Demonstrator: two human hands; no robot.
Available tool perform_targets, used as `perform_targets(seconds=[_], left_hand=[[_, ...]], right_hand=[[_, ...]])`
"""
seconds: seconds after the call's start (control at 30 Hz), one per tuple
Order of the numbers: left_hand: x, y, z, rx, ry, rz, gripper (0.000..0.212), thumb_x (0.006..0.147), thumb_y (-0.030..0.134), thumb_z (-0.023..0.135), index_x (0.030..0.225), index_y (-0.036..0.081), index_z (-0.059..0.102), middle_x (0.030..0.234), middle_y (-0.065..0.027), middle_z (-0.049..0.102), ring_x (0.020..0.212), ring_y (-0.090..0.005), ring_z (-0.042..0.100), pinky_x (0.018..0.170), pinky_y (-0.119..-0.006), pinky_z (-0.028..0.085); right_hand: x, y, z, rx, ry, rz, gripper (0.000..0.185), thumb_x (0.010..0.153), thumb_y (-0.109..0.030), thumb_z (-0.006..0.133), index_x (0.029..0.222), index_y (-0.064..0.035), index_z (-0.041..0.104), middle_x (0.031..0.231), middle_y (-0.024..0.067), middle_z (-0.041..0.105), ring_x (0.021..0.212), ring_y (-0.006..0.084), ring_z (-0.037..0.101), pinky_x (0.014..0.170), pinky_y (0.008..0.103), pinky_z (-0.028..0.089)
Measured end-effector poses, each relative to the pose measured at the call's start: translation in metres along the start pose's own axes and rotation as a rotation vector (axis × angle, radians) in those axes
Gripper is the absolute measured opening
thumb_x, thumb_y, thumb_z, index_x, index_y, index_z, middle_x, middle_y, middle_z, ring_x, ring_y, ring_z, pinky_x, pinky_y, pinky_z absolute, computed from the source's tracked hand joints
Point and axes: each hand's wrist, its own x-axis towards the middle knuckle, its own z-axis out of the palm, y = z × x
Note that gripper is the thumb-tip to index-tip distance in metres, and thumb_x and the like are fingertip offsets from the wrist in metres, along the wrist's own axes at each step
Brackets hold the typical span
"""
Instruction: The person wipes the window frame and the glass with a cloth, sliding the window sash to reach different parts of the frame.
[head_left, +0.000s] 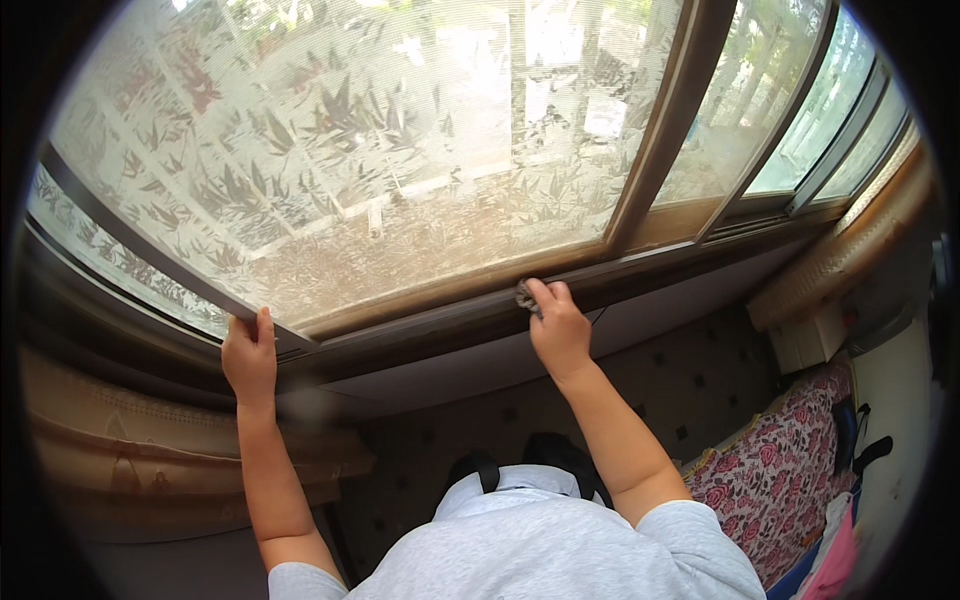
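Observation:
My left hand (251, 360) grips the side rail of a sliding window screen (217, 292) near its lower left corner, thumb on the inner side. In my right hand (559, 322) is a crumpled dark cloth (526, 297), pressed against the bottom rail (450, 306) of the screen frame. Only a small part of the cloth shows past my fingers. Fine mesh fills the frame, and behind it stands window glass (345, 172) with a leaf pattern. Below the rail runs the dark window sill (420, 330).
Tan curtains hang at the left (150, 442) and the right (817, 277). A floral cloth (765, 465) covers a surface at the lower right, with pink fabric (829, 555) beside it. White boxes (810, 337) stand near the right curtain. Dark spots dot the tiled floor (465, 427).

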Motion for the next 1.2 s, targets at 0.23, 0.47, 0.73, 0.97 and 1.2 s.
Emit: perform_targets(seconds=[0.23, 0.47, 0.73, 0.97, 1.2], left_hand=[[0.001, 0.002, -0.004, -0.015, -0.003, 0.004, 0.031, 0.088, 0.032, 0.059, 0.082, 0.002, 0.055, 0.063, -0.0102, 0.06, 0.059, -0.0285, 0.06, 0.057, -0.036, 0.045], [-0.055, -0.007, -0.004, -0.346, 0.149, -0.024, 0.02, 0.088, 0.012, 0.059, 0.104, 0.002, 0.056, 0.056, -0.0021, 0.049, 0.052, -0.0091, 0.046, 0.05, -0.024, 0.039], [-0.14, 0.076, 0.031, -0.549, -0.195, 0.173, 0.012, 0.073, 0.001, 0.069, 0.084, 0.007, 0.067, 0.081, -0.0072, 0.06, 0.06, -0.0162, 0.058, 0.054, -0.026, 0.047], [-0.163, 0.123, 0.051, -0.544, -0.258, 0.263, 0.031, 0.064, 0.006, 0.077, 0.093, 0.006, 0.067, 0.114, -0.014, 0.052, 0.09, -0.0233, 0.057, 0.077, -0.031, 0.049], [-0.162, 0.127, 0.073, -0.645, -0.301, 0.266, 0.02, 0.069, 0.01, 0.074, 0.088, 0.007, 0.068, 0.105, -0.0121, 0.058, 0.088, -0.0241, 0.059, 0.079, -0.034, 0.048]], right_hand=[[-0.01, -0.084, 0.051, 0.126, -0.202, -0.173, 0.034, 0.075, -0.005, 0.057, 0.107, -0.0173, 0.059, 0.091, 0.0061, 0.056, 0.076, 0.0313, 0.06, 0.062, 0.0406, 0.051], [-0.022, -0.06, 0.058, 1.39, -0.543, 0.249, 0.029, 0.089, -0.007, 0.056, 0.118, -0.0025, 0.054, 0.107, 0.0045, 0.061, 0.096, 0.01, 0.056, 0.086, 0.025, 0.044], [-0.033, -0.054, 0.034, 1.907, -0.611, 0.536, 0.031, 0.09, -0.016, 0.052, 0.117, -0.0017, 0.048, 0.108, 0.0127, 0.058, 0.097, 0.023, 0.059, 0.085, 0.0367, 0.048], [-0.041, -0.053, 0.012, 2.093, -0.582, 0.633, 0.039, 0.091, -0.026, 0.048, 0.123, -0.0036, 0.045, 0.114, 0.0134, 0.057, 0.104, 0.0253, 0.056, 0.09, 0.0397, 0.045], [-0.046, -0.045, -0.004, 2.094, -0.537, 0.423, 0.051, 0.087, -0.017, 0.047, 0.134, -0.0044, 0.033, 0.124, 0.0121, 0.05, 0.113, 0.0245, 0.051, 0.096, 0.0388, 0.042]])
